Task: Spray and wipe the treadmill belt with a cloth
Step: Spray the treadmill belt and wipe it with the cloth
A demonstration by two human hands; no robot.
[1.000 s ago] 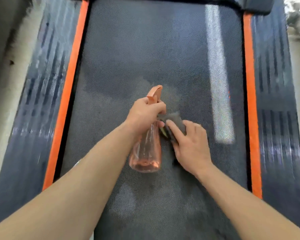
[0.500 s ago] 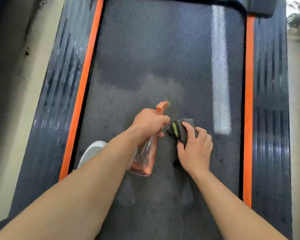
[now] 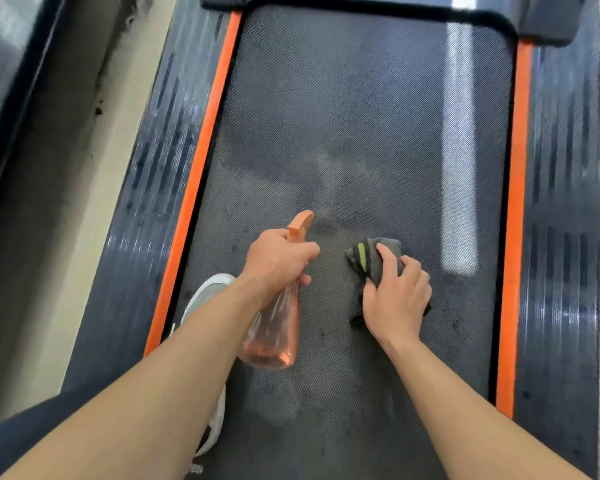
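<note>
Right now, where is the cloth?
In the head view the grey cloth lies on the treadmill belt, right of centre, gripped under the right hand, beside the orange spray bottle that the left hand holds.

This looks like a workout room. A dark grey bumpy treadmill belt (image 3: 361, 116) with orange side stripes (image 3: 198, 161) and dark ribbed side rails (image 3: 561, 202) stands on a pale floor (image 3: 94, 220).

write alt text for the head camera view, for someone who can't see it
Seen from above, a person's right hand holds a grey cloth against a dark treadmill belt, while the left hand grips an orange spray bottle. A grey shoe stands on the belt's left edge.
</note>
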